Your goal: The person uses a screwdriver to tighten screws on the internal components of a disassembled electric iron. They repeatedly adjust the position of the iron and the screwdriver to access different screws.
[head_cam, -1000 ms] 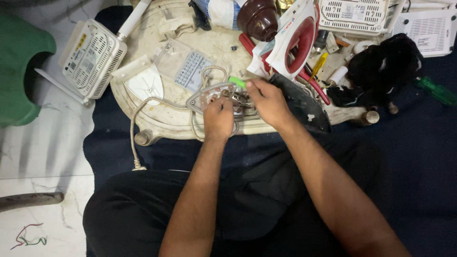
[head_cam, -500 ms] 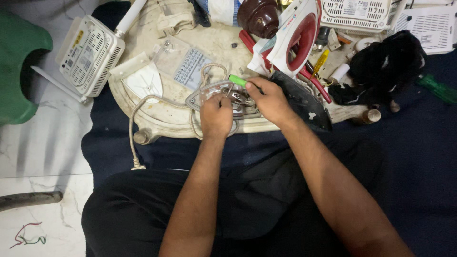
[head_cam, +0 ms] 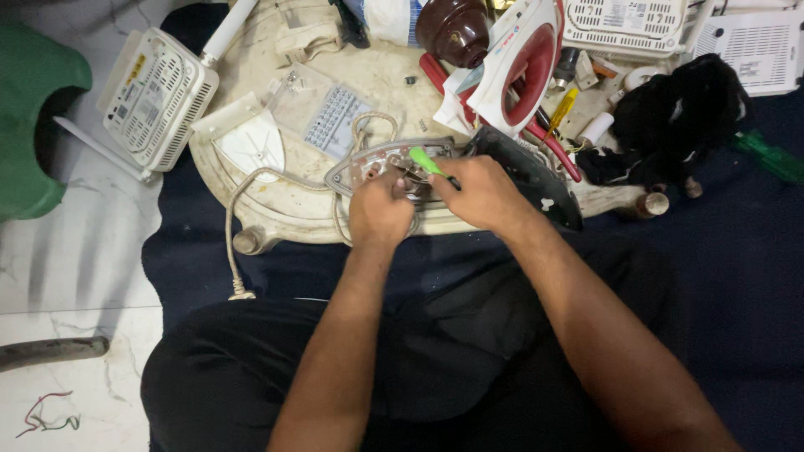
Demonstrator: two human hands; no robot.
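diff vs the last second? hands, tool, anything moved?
Barely any change. The right hand keeps its grip on the green-handled screwdriver, tip in the opened iron base; the handle has shifted slightly. The left hand stays pressed on the base. Nothing taken up or let go. The cord, iron shell and routers lie as before.

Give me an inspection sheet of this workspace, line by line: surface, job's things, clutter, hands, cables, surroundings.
Surface: worn cream round tray on dark blue cloth.
Job's things: opened iron base, green-handled screwdriver.
Clutter: white and red iron shell, brown knob, white soleplate cover, black rag.
Hands: left hand steadies the base; right hand holds the screwdriver.
Cables: beige cord trails off the tray.
Surroundings: white router, green stool, marble floor.
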